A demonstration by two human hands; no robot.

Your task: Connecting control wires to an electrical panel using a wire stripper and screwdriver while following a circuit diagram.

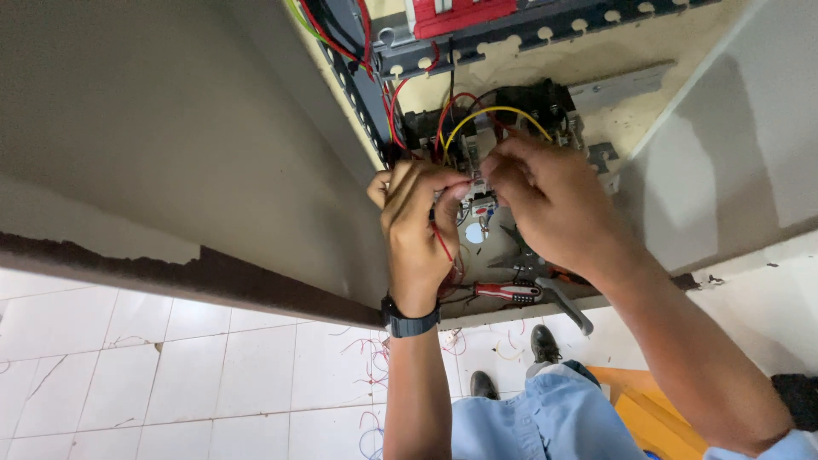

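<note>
Red wire point(442, 243) ran down from the left hand point(417, 223), pinched at fingertips just left of the right hand point(545, 204), its grip closed at the relay point(481, 204).

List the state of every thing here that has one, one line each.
left hand: closed, pinching a red wire
right hand: fingers curled at the small component on the panel
yellow wire: arched, ends attached
screwdriver: lying unused
wristwatch: strapped on left wrist
</note>
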